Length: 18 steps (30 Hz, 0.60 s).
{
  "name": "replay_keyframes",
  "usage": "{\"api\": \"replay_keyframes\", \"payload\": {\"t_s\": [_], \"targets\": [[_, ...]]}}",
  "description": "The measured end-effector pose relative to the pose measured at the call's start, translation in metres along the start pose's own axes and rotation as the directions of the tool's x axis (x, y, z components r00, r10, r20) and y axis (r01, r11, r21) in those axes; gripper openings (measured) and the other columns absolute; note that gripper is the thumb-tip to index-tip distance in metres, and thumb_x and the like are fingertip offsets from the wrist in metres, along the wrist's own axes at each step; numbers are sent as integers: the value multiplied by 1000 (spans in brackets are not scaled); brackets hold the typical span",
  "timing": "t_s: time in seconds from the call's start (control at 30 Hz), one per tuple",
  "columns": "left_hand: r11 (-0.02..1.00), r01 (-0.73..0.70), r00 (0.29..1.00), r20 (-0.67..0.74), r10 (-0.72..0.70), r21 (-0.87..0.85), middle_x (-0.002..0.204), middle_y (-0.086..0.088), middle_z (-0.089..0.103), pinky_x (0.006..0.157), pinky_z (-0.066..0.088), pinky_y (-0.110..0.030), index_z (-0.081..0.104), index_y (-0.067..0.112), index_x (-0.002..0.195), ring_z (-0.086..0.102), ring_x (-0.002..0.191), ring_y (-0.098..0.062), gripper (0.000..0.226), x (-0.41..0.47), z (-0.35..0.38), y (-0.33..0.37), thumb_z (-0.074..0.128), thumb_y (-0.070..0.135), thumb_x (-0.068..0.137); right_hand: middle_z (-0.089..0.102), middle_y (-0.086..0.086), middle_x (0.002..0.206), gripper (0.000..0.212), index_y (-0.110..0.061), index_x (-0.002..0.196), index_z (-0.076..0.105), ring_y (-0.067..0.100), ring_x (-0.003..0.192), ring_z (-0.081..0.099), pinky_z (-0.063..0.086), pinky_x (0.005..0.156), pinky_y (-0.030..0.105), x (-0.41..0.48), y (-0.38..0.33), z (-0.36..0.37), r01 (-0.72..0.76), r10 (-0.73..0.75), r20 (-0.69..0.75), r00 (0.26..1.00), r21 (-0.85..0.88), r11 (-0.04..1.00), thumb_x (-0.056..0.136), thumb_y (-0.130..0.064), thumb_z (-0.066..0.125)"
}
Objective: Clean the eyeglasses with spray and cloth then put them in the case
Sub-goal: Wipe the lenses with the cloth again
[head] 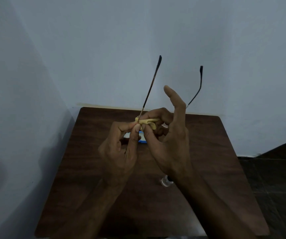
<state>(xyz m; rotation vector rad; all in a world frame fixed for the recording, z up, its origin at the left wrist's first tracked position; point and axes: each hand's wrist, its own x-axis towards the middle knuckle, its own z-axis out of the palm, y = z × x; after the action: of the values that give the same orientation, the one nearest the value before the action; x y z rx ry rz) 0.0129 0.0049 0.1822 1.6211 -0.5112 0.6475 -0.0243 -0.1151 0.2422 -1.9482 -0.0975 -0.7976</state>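
Head view, and both hands are up over the worktop (207, 135): the left hand (119, 152) pinches the eyeglasses (151, 87) at the frame front, while the right hand (169, 140) presses the yellow cloth (149, 121) against them, index finger raised. One pair of glasses, two temples pointing up and away. I'd call them light, thin and easily bent, so grip the rim, not the arms. One soft cloth, one small clear spray bottle (166, 181) near the right wrist, one blue-edged object (143, 137), possibly the case, below the hands.
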Motion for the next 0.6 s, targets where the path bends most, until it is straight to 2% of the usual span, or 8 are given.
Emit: {"api": "replay_keyframes", "payload": {"t_s": [0.07, 0.13, 0.2, 0.3, 0.37, 0.47, 0.53, 0.6], "targets": [[996, -34, 999, -22, 36, 85, 105, 7, 75, 76, 58, -11, 66, 17, 115, 75, 93, -7, 17, -4, 0, -2, 65, 32, 107, 73, -11, 97, 91, -18, 161, 23, 16, 85, 74, 60, 67, 24, -6, 6, -3, -26, 26, 12, 1000, 12, 1000, 87, -7, 73], [993, -54, 998, -35, 58, 107, 105, 3, 76, 74, 59, -13, 65, 14, 115, 76, 91, -10, 18, -8, 1, -6, 67, 29, 105, 69, -14, 93, 91, -18, 161, 25, 14, 81, 71, 54, 67, 16, -9, 10, -9, -2, 3, 17, 1000, -43, 999, 84, -8, 73], [993, -66, 997, -29, 70, 96, 107, 6, 75, 73, 62, -17, 65, 15, 116, 76, 91, -8, 18, -8, 0, -7, 67, 28, 104, 65, -16, 93, 91, -18, 160, 25, 10, 82, 68, 51, 70, 14, -9, 12, -17, 67, -61, 45, 997, -162, 985, 83, -7, 72], [989, -109, 994, 20, 108, 103, 113, 21, 67, 76, 62, -17, 64, 18, 119, 75, 94, -5, 18, -5, -1, -7, 67, 30, 106, 65, -11, 101, 92, -21, 160, 20, 6, 87, 63, 57, 74, 26, -5, 14, -24, 138, -116, 85, 990, -334, 932, 85, -5, 71], [985, -129, 991, 38, 125, 118, 109, 18, 70, 72, 62, -21, 65, 18, 118, 77, 89, -7, 17, -4, -1, -7, 70, 26, 103, 65, -8, 105, 91, -22, 160, 18, 8, 91, 63, 58, 77, 30, -2, 12, -20, 163, -149, 68, 987, -373, 913, 88, -4, 71], [977, -172, 984, 58, 166, 128, 100, 0, 78, 72, 60, -20, 66, 15, 115, 76, 84, -8, 14, -2, 1, -7, 69, 23, 104, 68, -11, 108, 89, -23, 161, 19, 9, 96, 66, 56, 79, 27, -2, 8, -12, 172, -167, 42, 985, -317, 933, 92, -4, 72], [974, -189, 981, 55, 184, 125, 99, 0, 77, 78, 57, -12, 66, 14, 114, 73, 88, -7, 14, -2, 1, -5, 64, 26, 108, 71, -10, 107, 90, -24, 162, 18, 10, 96, 70, 57, 77, 27, -3, 8, -11, 134, -128, 40, 991, -232, 963, 93, -5, 72], [978, -165, 986, 27, 163, 127, 101, 5, 75, 77, 57, -12, 66, 15, 114, 74, 88, -7, 15, -3, 1, -4, 64, 28, 108, 70, -11, 105, 89, -23, 163, 19, 9, 94, 70, 57, 77, 25, -5, 9, -16, 136, -128, 52, 990, -210, 968, 93, -6, 72]]}}
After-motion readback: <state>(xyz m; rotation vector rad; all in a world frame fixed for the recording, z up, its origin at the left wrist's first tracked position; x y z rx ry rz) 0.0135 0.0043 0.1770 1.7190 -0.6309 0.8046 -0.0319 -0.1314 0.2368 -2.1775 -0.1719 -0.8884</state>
